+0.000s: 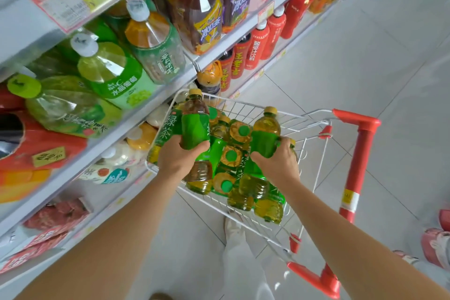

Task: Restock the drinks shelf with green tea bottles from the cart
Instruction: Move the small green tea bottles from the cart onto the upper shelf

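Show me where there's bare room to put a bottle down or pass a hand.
Free: bare wire in the cart between the bottle in the right hand and the red handle; floor tiles right of the cart. Crowded: the cart's middle, packed with green tea bottles; the shelf of large bottles.

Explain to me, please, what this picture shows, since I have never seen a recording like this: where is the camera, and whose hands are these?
There is no machine here. A person wears one wide-angle camera on the head, and it looks forward and down, which is why the shelves seem to lean. The left hand grips a green tea bottle and the right hand grips a second bottle, both over a small wire cart with a red handle. More green tea bottles lie heaped in the cart. To the left is the drinks shelf, filled with large bottles.
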The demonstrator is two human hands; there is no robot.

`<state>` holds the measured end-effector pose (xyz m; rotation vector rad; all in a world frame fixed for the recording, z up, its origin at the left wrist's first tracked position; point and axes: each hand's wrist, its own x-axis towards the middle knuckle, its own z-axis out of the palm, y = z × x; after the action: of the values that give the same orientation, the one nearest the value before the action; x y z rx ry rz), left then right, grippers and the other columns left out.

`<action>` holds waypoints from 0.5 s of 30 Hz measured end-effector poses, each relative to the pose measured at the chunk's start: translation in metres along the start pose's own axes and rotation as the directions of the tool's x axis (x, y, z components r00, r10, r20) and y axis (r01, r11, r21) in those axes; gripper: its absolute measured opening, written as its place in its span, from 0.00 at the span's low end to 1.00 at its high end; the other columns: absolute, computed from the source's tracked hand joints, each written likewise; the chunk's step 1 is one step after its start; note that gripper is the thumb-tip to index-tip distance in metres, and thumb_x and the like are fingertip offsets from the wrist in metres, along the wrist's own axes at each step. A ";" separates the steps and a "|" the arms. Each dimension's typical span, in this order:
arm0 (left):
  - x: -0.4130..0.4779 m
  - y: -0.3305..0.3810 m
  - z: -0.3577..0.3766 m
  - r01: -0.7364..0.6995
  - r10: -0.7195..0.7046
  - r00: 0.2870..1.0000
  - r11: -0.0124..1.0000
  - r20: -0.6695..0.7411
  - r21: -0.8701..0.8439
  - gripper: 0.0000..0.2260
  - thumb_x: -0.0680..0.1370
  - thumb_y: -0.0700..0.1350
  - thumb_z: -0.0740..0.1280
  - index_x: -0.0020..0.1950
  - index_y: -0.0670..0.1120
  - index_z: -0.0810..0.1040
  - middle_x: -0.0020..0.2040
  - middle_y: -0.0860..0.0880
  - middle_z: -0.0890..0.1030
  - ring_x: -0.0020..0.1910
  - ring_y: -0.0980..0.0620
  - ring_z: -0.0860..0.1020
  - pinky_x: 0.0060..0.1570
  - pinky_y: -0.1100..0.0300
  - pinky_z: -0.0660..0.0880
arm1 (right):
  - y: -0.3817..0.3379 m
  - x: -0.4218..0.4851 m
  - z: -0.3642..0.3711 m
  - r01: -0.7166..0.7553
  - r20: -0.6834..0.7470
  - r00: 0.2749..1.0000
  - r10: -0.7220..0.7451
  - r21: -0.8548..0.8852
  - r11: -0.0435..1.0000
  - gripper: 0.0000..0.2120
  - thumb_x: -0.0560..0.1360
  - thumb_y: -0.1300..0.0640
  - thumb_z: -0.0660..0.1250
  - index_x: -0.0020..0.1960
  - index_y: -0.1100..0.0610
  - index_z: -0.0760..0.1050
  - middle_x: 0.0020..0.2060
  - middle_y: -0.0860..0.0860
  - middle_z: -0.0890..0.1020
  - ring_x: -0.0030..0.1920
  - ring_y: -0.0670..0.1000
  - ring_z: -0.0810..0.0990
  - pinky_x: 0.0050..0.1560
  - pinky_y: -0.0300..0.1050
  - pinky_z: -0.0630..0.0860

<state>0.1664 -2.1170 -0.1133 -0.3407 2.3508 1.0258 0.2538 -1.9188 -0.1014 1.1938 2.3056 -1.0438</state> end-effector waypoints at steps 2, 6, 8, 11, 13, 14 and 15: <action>-0.011 0.000 -0.009 0.035 -0.015 0.997 0.964 0.078 -0.263 0.17 0.70 0.53 0.75 0.53 0.46 0.80 0.47 0.49 0.84 0.45 0.51 0.81 0.40 0.61 0.74 | -0.007 -0.012 0.001 0.112 0.022 0.993 -0.113 0.061 0.992 0.34 0.68 0.48 0.73 0.68 0.53 0.60 0.50 0.52 0.76 0.47 0.53 0.76 0.33 0.38 0.70; -0.039 -0.007 -0.041 0.050 0.049 0.982 0.862 0.182 -0.504 0.07 0.72 0.46 0.74 0.49 0.48 0.81 0.46 0.50 0.85 0.45 0.52 0.82 0.43 0.62 0.75 | -0.035 -0.041 0.009 0.294 0.073 0.945 -0.317 0.226 0.929 0.37 0.68 0.51 0.76 0.70 0.52 0.61 0.51 0.49 0.79 0.50 0.50 0.79 0.47 0.43 0.79; -0.055 -0.020 -0.064 0.028 0.101 0.974 0.831 0.200 -0.556 0.09 0.70 0.46 0.75 0.48 0.50 0.81 0.46 0.50 0.86 0.48 0.51 0.83 0.48 0.58 0.77 | -0.051 -0.062 0.016 0.358 0.099 0.912 -0.398 0.285 0.889 0.37 0.66 0.51 0.77 0.70 0.50 0.62 0.52 0.47 0.80 0.53 0.48 0.79 0.56 0.49 0.78; -0.086 -0.046 -0.104 -0.036 0.157 0.974 0.815 0.161 -0.578 0.15 0.65 0.51 0.76 0.50 0.52 0.81 0.48 0.51 0.86 0.49 0.53 0.83 0.46 0.62 0.78 | -0.073 -0.101 0.029 0.454 0.105 0.852 -0.512 0.337 0.825 0.39 0.63 0.50 0.79 0.68 0.47 0.63 0.53 0.47 0.81 0.55 0.45 0.80 0.57 0.50 0.78; -0.109 -0.064 -0.134 -0.093 0.191 0.976 0.794 0.101 -0.601 0.12 0.70 0.44 0.73 0.52 0.52 0.78 0.47 0.54 0.85 0.46 0.56 0.83 0.42 0.67 0.77 | -0.089 -0.132 0.042 0.497 0.108 0.819 -0.564 0.358 0.791 0.39 0.63 0.50 0.80 0.68 0.46 0.64 0.52 0.47 0.81 0.55 0.45 0.79 0.55 0.48 0.79; -0.123 -0.079 -0.152 -0.128 0.207 0.976 0.785 0.061 -0.606 0.11 0.73 0.39 0.70 0.53 0.52 0.78 0.46 0.55 0.85 0.45 0.58 0.83 0.41 0.67 0.77 | -0.099 -0.152 0.052 0.522 0.112 0.798 -0.592 0.364 0.772 0.40 0.63 0.51 0.80 0.69 0.47 0.64 0.52 0.47 0.81 0.54 0.44 0.79 0.53 0.46 0.79; -0.138 -0.090 -0.171 -0.156 0.211 0.977 0.778 0.020 -0.609 0.12 0.75 0.36 0.68 0.54 0.51 0.78 0.46 0.56 0.85 0.45 0.59 0.83 0.42 0.67 0.77 | -0.108 -0.172 0.062 0.551 0.112 0.775 -0.622 0.365 0.751 0.39 0.63 0.50 0.80 0.69 0.49 0.66 0.52 0.47 0.81 0.54 0.45 0.80 0.53 0.45 0.79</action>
<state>0.2530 -2.3024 0.0079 -0.2898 1.9431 1.8541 0.2657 -2.1016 0.0072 0.3590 2.4371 -1.7195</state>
